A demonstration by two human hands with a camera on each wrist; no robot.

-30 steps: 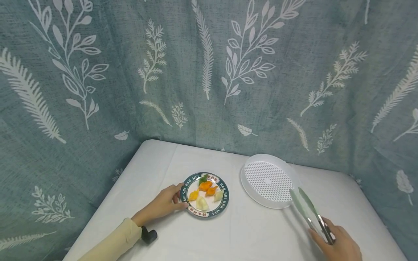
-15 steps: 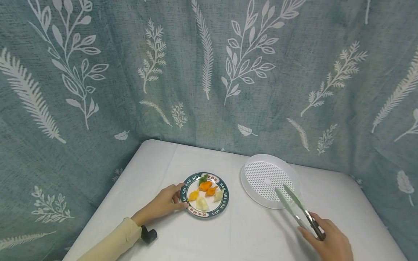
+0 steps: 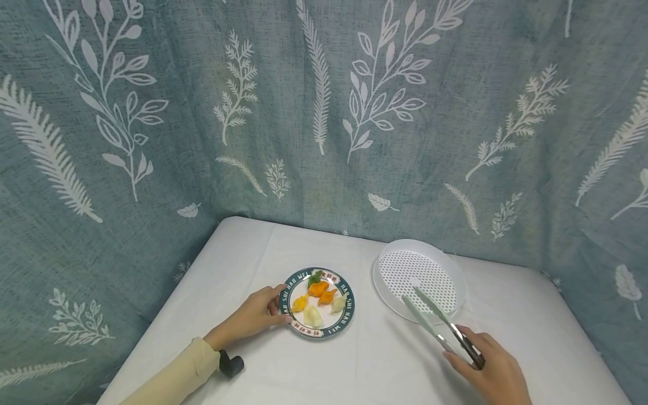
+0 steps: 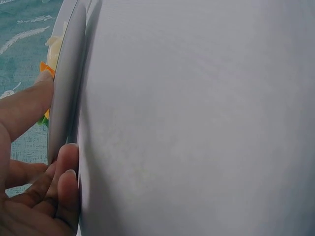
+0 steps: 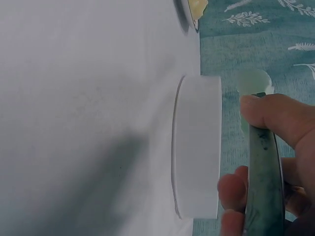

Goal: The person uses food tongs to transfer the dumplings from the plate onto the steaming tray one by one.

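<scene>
A round plate [image 3: 346, 320] with a dark green lettered rim carries several small pieces: orange, yellow, pale, and one green. At its left edge my left hand [image 3: 250, 318] grips the rim; the left wrist view shows the thumb over the plate [image 4: 66, 88] and the fingers curled at its underside. My right hand [image 3: 491, 363] holds metal tongs [image 3: 448, 332] with pale green tips, which stand apart with nothing between them. Those tips are over the near part of a white round tray [image 3: 415, 270] with a perforated bottom. In the right wrist view the thumb presses the tongs' handle [image 5: 263, 182].
A white cloth covers the table [image 3: 324, 377]. Blue-green curtains [image 3: 304, 112] with white leaf patterns rise behind and on the left. The tray stands right of the plate, with a gap between them. A black object [image 3: 231, 365] is at the left wrist.
My right hand has moved left with the tongs, and their tips went from the tray's right edge to its near part. The left hand and the plate have stayed put.
</scene>
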